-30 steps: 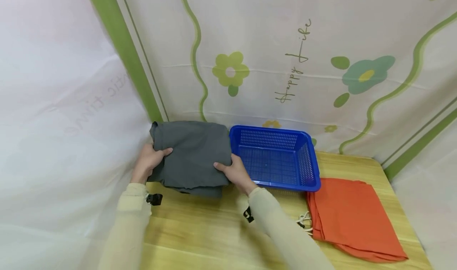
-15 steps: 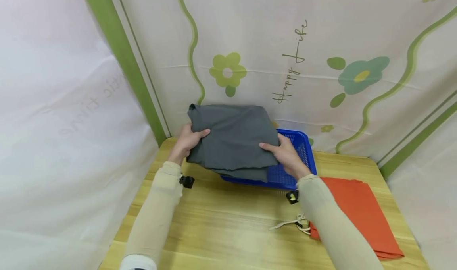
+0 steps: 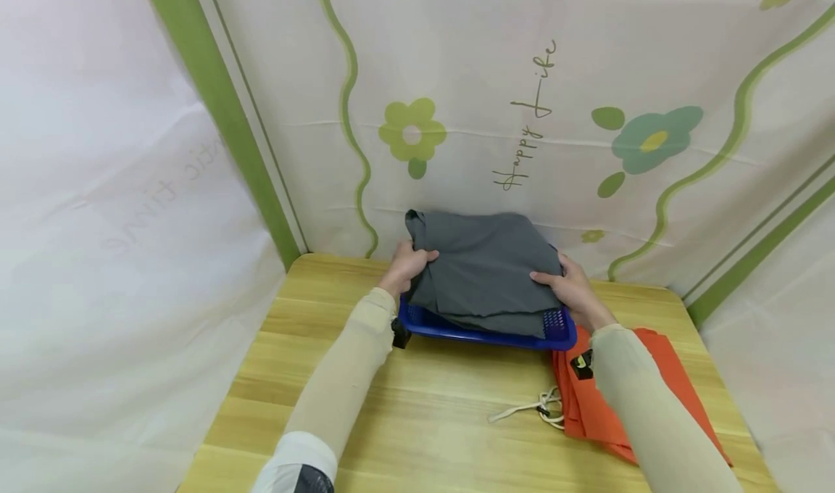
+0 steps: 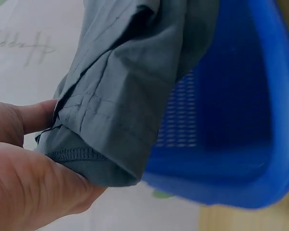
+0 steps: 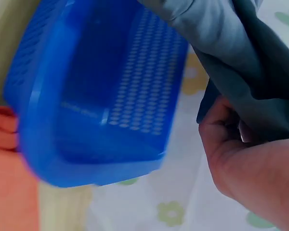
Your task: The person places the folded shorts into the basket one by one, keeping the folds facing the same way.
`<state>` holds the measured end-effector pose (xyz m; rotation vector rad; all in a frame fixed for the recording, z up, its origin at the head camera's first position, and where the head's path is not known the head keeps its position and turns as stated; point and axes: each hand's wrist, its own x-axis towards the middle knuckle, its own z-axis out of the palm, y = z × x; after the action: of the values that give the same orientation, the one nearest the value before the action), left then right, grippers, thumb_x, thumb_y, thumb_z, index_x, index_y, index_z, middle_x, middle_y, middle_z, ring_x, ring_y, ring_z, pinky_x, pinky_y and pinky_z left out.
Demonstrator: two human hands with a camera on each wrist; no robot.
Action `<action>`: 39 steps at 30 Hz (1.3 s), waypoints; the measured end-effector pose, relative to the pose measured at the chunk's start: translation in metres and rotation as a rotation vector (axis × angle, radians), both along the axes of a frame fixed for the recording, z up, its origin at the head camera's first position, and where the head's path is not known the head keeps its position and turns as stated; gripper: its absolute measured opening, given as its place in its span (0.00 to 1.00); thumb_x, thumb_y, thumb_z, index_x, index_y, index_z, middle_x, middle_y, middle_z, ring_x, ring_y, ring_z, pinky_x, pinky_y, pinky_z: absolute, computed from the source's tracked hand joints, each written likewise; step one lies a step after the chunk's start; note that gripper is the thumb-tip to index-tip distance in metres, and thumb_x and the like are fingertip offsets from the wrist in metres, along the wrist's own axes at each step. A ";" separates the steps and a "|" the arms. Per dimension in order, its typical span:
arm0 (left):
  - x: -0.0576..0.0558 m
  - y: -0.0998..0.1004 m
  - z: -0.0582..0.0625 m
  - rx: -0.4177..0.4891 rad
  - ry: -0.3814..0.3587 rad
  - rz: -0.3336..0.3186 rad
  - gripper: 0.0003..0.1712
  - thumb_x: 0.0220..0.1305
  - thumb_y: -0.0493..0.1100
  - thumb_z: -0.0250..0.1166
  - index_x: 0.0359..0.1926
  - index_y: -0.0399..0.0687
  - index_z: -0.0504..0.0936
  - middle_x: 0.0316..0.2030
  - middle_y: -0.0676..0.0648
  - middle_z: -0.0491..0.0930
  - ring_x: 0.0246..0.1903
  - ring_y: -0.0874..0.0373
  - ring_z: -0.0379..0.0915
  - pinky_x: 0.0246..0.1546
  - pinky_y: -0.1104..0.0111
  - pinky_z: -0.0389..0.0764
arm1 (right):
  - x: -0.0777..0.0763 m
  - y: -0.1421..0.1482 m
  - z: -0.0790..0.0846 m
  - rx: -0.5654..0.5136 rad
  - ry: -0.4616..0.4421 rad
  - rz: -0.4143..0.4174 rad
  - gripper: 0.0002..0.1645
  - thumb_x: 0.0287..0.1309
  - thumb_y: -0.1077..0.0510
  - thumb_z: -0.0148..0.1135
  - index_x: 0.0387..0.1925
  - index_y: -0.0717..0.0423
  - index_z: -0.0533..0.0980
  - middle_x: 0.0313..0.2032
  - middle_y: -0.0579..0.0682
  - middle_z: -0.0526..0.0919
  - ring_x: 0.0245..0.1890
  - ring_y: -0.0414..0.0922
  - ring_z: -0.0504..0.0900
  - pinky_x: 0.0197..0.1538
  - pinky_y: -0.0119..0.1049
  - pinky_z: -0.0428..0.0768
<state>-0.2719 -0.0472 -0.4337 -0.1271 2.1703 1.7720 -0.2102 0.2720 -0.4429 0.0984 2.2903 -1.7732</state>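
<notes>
A folded dark grey garment [image 3: 485,264] with stitched seams is stretched between both hands above a blue plastic basket [image 3: 483,337]. My left hand [image 3: 409,264] grips its left edge, thumb on top and fingers underneath. At the opposite edge my right hand [image 3: 574,290] pinches the cloth in the same way. The left wrist view shows a hemmed end of the garment [image 4: 120,110] in the fingers, with the basket [image 4: 221,163] beyond. In the right wrist view the basket's perforated wall [image 5: 144,77] shows below the cloth. Most of the basket's inside is hidden in the head view.
A folded orange cloth [image 3: 600,413] lies on the wooden table [image 3: 313,319] right of the basket, partly under the right forearm. A white drawstring [image 3: 522,409] trails from it. A flower-printed curtain [image 3: 470,65] hangs behind the basket, and another white curtain [image 3: 117,261] hangs at the left.
Both hands have carried the grey garment from the table's left side to the right, and it now hangs over the basket. The orange cloth and basket stay in place.
</notes>
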 end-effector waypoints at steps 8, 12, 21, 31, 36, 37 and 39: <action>-0.003 0.026 -0.036 -0.017 -0.057 0.025 0.40 0.75 0.42 0.60 0.78 0.33 0.52 0.74 0.33 0.57 0.73 0.38 0.55 0.71 0.48 0.62 | 0.002 0.011 -0.033 0.060 -0.060 -0.009 0.41 0.76 0.54 0.55 0.80 0.58 0.50 0.74 0.68 0.59 0.67 0.64 0.68 0.64 0.57 0.73; -0.002 0.032 -0.050 -0.052 -0.074 0.036 0.40 0.76 0.42 0.58 0.79 0.34 0.50 0.76 0.34 0.54 0.74 0.38 0.51 0.72 0.48 0.60 | 0.002 0.007 -0.046 0.129 -0.075 -0.025 0.39 0.76 0.56 0.54 0.79 0.61 0.50 0.72 0.70 0.59 0.67 0.66 0.66 0.65 0.59 0.70; -0.005 0.039 -0.079 -0.105 -0.136 0.025 0.38 0.79 0.42 0.54 0.80 0.38 0.47 0.78 0.36 0.50 0.76 0.39 0.47 0.72 0.48 0.58 | 0.002 -0.004 -0.068 0.290 -0.083 -0.040 0.38 0.73 0.62 0.53 0.76 0.70 0.52 0.69 0.76 0.62 0.66 0.71 0.66 0.64 0.61 0.71; -0.009 0.040 -0.105 -0.183 -0.172 0.034 0.35 0.79 0.41 0.51 0.79 0.35 0.50 0.77 0.34 0.52 0.75 0.38 0.50 0.71 0.48 0.60 | 0.000 -0.015 -0.088 0.580 -0.012 -0.013 0.28 0.64 0.62 0.58 0.62 0.75 0.69 0.54 0.75 0.76 0.54 0.71 0.75 0.55 0.65 0.75; -0.004 0.039 -0.105 -0.256 -0.163 0.012 0.33 0.76 0.35 0.47 0.77 0.31 0.52 0.74 0.32 0.56 0.72 0.38 0.55 0.69 0.50 0.65 | -0.001 -0.018 -0.092 0.692 -0.023 0.018 0.19 0.59 0.65 0.59 0.48 0.76 0.74 0.46 0.74 0.78 0.51 0.73 0.75 0.54 0.68 0.73; -0.003 0.039 -0.104 -0.275 -0.157 0.005 0.33 0.75 0.34 0.47 0.76 0.30 0.54 0.73 0.31 0.58 0.71 0.38 0.58 0.68 0.50 0.66 | -0.001 -0.018 -0.092 0.706 -0.035 0.025 0.18 0.58 0.65 0.59 0.47 0.76 0.73 0.45 0.74 0.77 0.51 0.74 0.74 0.54 0.69 0.71; -0.002 0.041 -0.103 -0.344 -0.129 -0.027 0.34 0.72 0.34 0.48 0.75 0.26 0.53 0.71 0.29 0.61 0.68 0.37 0.62 0.64 0.50 0.71 | -0.002 -0.019 -0.093 0.737 -0.046 0.042 0.18 0.59 0.66 0.59 0.46 0.78 0.72 0.45 0.76 0.77 0.51 0.75 0.73 0.55 0.69 0.71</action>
<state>-0.2742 -0.0065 -0.5369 -0.2836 2.3480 1.3223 -0.2124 0.2529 -0.5357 0.2114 2.7523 -0.8148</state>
